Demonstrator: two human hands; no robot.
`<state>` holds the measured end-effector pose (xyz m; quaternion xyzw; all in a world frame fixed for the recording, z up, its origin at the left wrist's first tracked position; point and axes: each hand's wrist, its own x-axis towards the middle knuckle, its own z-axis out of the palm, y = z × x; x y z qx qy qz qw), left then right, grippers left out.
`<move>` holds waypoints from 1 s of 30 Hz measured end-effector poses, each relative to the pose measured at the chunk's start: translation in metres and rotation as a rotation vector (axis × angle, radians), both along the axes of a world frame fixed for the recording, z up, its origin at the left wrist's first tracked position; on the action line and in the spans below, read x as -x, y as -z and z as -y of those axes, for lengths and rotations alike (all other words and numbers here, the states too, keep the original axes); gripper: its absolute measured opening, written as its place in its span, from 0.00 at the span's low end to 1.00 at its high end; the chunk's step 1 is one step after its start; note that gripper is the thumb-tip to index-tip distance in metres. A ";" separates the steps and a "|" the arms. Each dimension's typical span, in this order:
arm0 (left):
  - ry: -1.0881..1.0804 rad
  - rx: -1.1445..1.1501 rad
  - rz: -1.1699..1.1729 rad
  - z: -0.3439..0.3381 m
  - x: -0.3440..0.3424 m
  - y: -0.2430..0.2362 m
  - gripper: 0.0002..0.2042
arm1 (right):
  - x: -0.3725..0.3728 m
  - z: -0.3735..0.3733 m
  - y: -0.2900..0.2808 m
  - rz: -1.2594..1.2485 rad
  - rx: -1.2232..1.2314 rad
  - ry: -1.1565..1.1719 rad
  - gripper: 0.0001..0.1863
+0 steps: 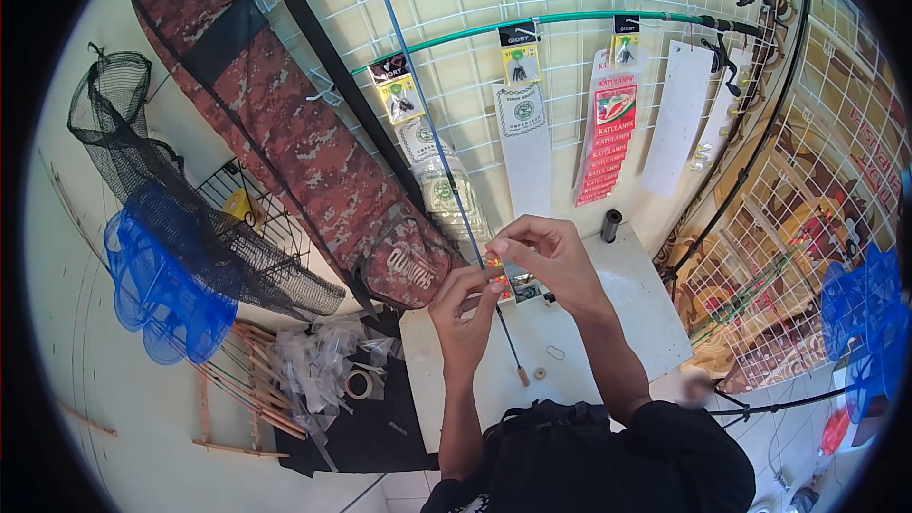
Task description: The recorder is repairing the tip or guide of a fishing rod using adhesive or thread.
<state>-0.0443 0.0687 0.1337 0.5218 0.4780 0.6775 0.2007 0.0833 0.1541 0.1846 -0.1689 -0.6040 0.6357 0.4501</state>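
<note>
A thin blue fishing rod (434,128) slants down from the top, passes at my fingers, and ends low over the white table (608,309) in a small cork-coloured tip. My left hand (463,318) is closed, its thumb and fingertips pressed together right by the rod. Just above it and to the right, my right hand (554,261) is closed in a pinch, fingertips almost meeting the left ones. Whatever sits between the fingers is too small to make out. On the tabletop lie a small round tan piece (540,373) and a thin loop (555,352).
A red camouflage rod bag (275,123) leans at the left beside a black net (142,147) and a blue net (157,271). Tape (359,384) and plastic bags (318,370) lie on a black surface. Packaged tackle and a green rod (570,17) hang on the wall grid.
</note>
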 end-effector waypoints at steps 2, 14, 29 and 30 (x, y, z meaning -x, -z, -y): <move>-0.005 0.000 -0.009 0.000 -0.002 -0.001 0.06 | 0.000 0.000 0.001 0.042 -0.024 0.013 0.10; -0.077 0.044 0.030 0.004 -0.005 -0.014 0.09 | -0.003 0.002 0.002 0.217 -0.241 0.130 0.10; -0.046 0.029 -0.044 0.003 -0.003 -0.013 0.09 | -0.006 0.006 0.005 0.216 -0.231 0.062 0.09; -0.048 0.023 -0.055 0.002 -0.002 -0.011 0.10 | -0.005 0.006 0.006 0.216 -0.231 0.061 0.09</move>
